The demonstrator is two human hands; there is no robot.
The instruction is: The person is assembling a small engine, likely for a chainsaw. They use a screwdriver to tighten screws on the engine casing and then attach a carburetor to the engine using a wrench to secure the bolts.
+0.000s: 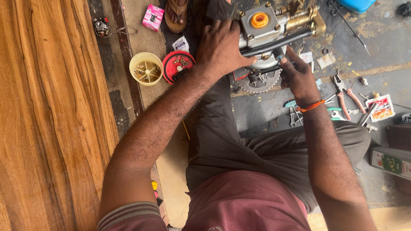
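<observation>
In the upper middle of the frame a small engine assembly (267, 32) rests on the floor (274, 113) between the person's knees: a grey metal block with an orange cap (259, 19) on top, brass fittings (305, 18) to its right and a toothed sprocket (260, 82) beneath. It looks heavy, rigid and probably oily, so it would handle best taken by the block's flat sides or the black bar (280, 41) across its front, not by the brass parts or the sharp teeth. The left hand (219, 49) lies spread over the block's left side, its grip pressed flat against the metal, steadying it. The right hand (299, 77) has its grip pinched around a thin dark tool or rod (270, 69) just below the bar; what its tip meets is hidden. To the left of the hands, a cream plastic cup (146, 68) holds what look like small screws and metal bits, and beside it a red round cover (177, 66) lies dished up with more small parts in it. Red-handled pliers (347, 96) and loose tools lie at the right, and a blue container (357, 5) shows at the upper edge, its contents out of view.
</observation>
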